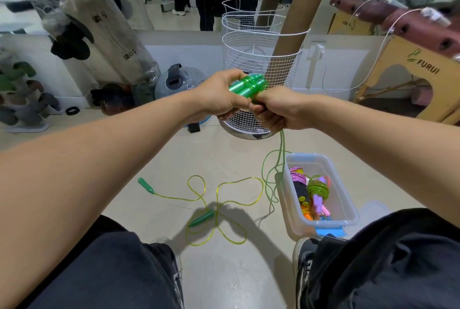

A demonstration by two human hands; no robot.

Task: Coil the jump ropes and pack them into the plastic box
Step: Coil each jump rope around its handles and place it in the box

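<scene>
Ropes are the job, and you have one in hand now: its two green handles (247, 87) sit side by side at the centre of the frame, in front of the wire basket (261, 59). Your left hand (219, 99) is curled round the handles from the left, and your right hand (276, 109) is clamped on their lower end, where the cord leaves. From under the right hand the green cord (273, 171) hangs down in loose loops to the floor, just left of the box (346, 204).

So the step in hand looks like the start of coiling: handles paired, cord not yet wound. The next move, as I judge it, calls for you to keep the left hand firm on the handles while the right feeds the hanging cord round them in even turns, drawing up slack so it does not snag on the box rim.

A second rope (219, 199), yellow-green with darker green handles, lies uncoiled on the floor at lower centre, between your knees and well apart from your hands. It has yet to be done.

The box stands on the floor at lower right, beside your right shoe. It already holds coiled ropes: a pink one, a green coil on purple handles, and others I cannot tell apart.
</scene>
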